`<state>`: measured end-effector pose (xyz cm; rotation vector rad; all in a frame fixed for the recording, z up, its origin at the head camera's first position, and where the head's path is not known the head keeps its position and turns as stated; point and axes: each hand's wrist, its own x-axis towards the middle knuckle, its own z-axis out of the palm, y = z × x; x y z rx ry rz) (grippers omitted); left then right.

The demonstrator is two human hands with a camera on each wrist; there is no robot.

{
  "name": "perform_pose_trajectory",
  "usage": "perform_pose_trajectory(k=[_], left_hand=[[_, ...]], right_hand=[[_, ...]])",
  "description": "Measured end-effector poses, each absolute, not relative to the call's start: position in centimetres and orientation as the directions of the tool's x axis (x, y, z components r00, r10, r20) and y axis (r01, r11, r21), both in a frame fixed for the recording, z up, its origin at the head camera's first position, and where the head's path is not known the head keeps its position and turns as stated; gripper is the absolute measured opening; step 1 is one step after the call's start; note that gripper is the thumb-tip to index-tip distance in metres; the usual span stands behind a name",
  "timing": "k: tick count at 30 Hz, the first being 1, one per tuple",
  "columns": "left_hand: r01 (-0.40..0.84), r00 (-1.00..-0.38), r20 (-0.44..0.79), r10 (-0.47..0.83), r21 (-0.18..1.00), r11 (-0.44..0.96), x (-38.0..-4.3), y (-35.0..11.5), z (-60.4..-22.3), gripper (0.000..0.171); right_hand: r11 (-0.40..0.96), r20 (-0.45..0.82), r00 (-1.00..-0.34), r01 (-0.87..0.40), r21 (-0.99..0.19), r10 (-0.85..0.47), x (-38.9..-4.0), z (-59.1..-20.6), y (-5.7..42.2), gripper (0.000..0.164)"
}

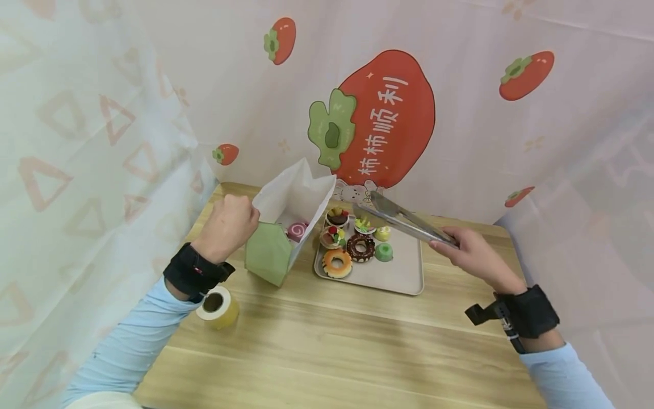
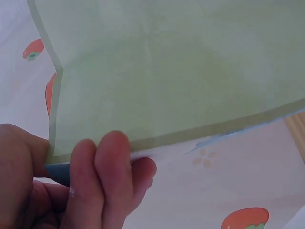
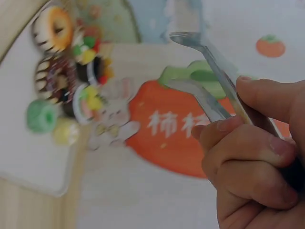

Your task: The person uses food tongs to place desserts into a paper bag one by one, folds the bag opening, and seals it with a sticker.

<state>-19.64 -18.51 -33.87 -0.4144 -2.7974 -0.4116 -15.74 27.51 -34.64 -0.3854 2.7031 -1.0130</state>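
Observation:
My left hand [image 1: 228, 226] pinches the top edge of a green paper bag [image 1: 267, 254], thumb and fingers on its rim in the left wrist view. The bag stands with its white inside showing, and a pink swirl cake roll [image 1: 297, 230] lies in it. My right hand [image 1: 472, 254] grips metal tongs [image 1: 409, 221], held above the back of the tray [image 1: 398, 275]. Their tips are apart with nothing between them. On the tray's left half lie a chocolate donut [image 1: 360, 248], a glazed donut [image 1: 337, 263], fruit tarts [image 1: 332, 237] and a green cake [image 1: 384, 251].
A roll of yellow tape [image 1: 221, 309] stands on the wooden table [image 1: 327, 352] beside my left forearm. Behind the table hangs a curtain [image 1: 460, 142] printed with persimmons; curtains also close in the left and right sides.

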Motion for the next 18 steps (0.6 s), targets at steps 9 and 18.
perform_pose_trajectory(k=[9,18], left_hand=[[0.292,-0.928,0.306,0.212,0.246,0.924,-19.8,-18.8,-33.7,0.040],[0.298,-0.916,0.339,0.214,0.219,0.929,-19.5,-18.9,-33.9,0.041]], right_hand=[[0.812,-0.110,-0.956,-0.167,-0.559,-0.272,-14.8,-41.5,30.4,0.021],[0.850,-0.121,-0.973,-0.108,-0.516,-0.197,-14.4,-46.3,31.3,0.021]])
